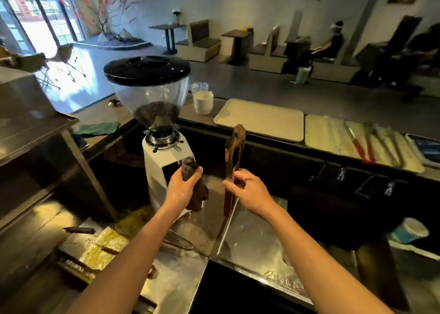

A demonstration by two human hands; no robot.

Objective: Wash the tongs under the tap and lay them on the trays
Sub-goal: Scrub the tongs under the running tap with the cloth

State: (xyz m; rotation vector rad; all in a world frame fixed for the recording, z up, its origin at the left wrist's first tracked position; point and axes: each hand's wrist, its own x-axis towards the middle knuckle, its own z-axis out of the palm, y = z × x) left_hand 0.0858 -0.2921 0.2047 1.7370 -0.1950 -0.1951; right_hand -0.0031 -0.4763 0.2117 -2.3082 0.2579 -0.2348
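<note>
Now right hand (pixel 247 190) holding tongs (pixel 234 147) upright over table, grip clamped mid-length, tips pointing up, well short of tray (pixel 259 121). Left hand (pixel 183 185) grip squeezing cloth (pixel 198 194). Probably carrying stage: keeping tongs pinched, reaching forward, laying flat.
</note>
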